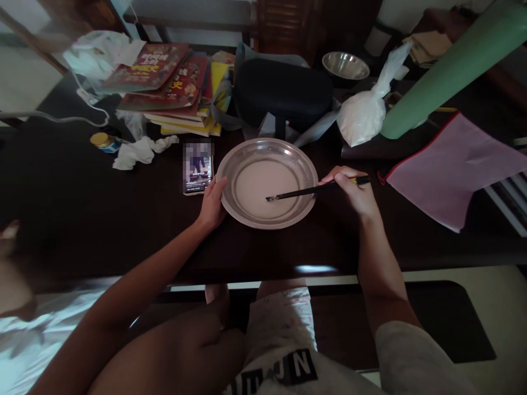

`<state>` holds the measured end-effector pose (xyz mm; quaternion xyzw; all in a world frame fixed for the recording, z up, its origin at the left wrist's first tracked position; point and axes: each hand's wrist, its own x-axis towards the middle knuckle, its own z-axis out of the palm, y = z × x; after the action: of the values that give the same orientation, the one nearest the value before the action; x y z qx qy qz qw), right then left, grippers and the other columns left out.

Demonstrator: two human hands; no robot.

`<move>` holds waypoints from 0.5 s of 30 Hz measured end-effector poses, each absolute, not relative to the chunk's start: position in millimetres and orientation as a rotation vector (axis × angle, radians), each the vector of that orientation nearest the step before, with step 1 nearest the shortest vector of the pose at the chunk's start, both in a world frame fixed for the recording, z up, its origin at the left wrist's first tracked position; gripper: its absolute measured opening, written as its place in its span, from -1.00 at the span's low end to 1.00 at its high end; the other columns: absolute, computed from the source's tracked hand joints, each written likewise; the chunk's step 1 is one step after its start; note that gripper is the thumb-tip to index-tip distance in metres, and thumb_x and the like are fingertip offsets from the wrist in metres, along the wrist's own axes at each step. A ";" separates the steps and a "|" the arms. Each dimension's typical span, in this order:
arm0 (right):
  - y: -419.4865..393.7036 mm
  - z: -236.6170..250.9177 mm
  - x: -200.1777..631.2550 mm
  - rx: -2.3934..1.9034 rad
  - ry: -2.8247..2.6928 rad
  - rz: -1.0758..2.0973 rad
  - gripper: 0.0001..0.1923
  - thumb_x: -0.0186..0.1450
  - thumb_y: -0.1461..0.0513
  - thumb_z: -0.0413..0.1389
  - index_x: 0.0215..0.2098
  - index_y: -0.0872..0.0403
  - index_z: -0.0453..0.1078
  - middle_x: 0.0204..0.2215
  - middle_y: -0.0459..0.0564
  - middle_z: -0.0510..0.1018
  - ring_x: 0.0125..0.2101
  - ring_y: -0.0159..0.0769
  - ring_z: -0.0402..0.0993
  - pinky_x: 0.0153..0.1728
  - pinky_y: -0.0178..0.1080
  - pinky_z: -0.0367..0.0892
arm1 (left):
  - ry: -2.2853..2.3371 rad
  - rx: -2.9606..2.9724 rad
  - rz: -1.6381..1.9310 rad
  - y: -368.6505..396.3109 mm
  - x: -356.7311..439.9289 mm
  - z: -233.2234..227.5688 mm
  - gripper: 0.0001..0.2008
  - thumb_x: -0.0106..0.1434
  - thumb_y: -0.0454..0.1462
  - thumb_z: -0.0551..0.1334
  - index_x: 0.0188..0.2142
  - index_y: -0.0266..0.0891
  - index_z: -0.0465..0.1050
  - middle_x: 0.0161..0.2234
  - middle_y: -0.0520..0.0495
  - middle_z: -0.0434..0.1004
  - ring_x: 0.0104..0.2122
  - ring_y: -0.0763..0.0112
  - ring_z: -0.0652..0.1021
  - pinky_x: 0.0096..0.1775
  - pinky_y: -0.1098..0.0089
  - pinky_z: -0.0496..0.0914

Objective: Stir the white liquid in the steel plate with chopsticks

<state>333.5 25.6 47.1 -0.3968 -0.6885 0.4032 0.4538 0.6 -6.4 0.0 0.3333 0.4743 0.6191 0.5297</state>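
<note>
Bowl point(267, 224) near the worktop's point(255, 249) front edge: left grip point(213, 203) clasps its rim, right grip point(356, 193) holds chopsticks point(296, 192); brisk stirring could slop liquid point(263, 178) onto the phone point(198, 167).

Near the front edge of the table point(119, 219), the bowl point(269, 223) is coloured silver, its liquid point(267, 178) whitish; the chopsticks point(300, 192) are coloured black, with yellow marking.
</note>
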 end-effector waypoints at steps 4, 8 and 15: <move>25.3 46.9 333.3 -0.982 -1.779 1.009 -0.78 0.35 0.04 0.18 -0.25 -0.11 0.65 -0.28 -0.08 0.70 -0.17 -0.23 0.63 -0.03 -0.10 0.44 | 1.139 0.772 1.464 -7.0 0.6 1.2 -0.74 0.16 -0.10 0.37 -0.24 -0.18 0.51 -0.24 -0.06 0.66 -0.08 0.13 0.63 -0.10 0.23 0.56; 25.2 47.2 333.4 -0.984 -1.667 0.975 -0.76 0.37 0.03 0.15 -0.30 -0.10 0.64 -0.38 -0.10 0.68 -0.28 -0.26 0.62 -0.13 -0.14 0.45 | 1.135 0.791 1.460 -7.2 0.4 1.2 -0.75 0.17 -0.10 0.36 -0.24 -0.19 0.51 -0.23 -0.07 0.66 -0.07 0.12 0.63 -0.09 0.23 0.55; 25.1 48.2 332.0 -1.014 -1.745 0.955 -0.77 0.35 0.02 0.18 -0.27 -0.09 0.64 -0.30 -0.09 0.70 -0.20 -0.23 0.62 -0.05 -0.10 0.44 | 1.134 0.800 1.458 -6.4 -0.4 -0.9 -0.71 0.16 -0.07 0.38 -0.22 -0.18 0.49 -0.21 -0.07 0.66 -0.06 0.12 0.63 -0.06 0.21 0.55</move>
<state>332.0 25.1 48.2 -0.4080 -0.7021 0.3845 0.4390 -0.4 -6.4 -0.9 0.3356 0.4760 0.6120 0.5350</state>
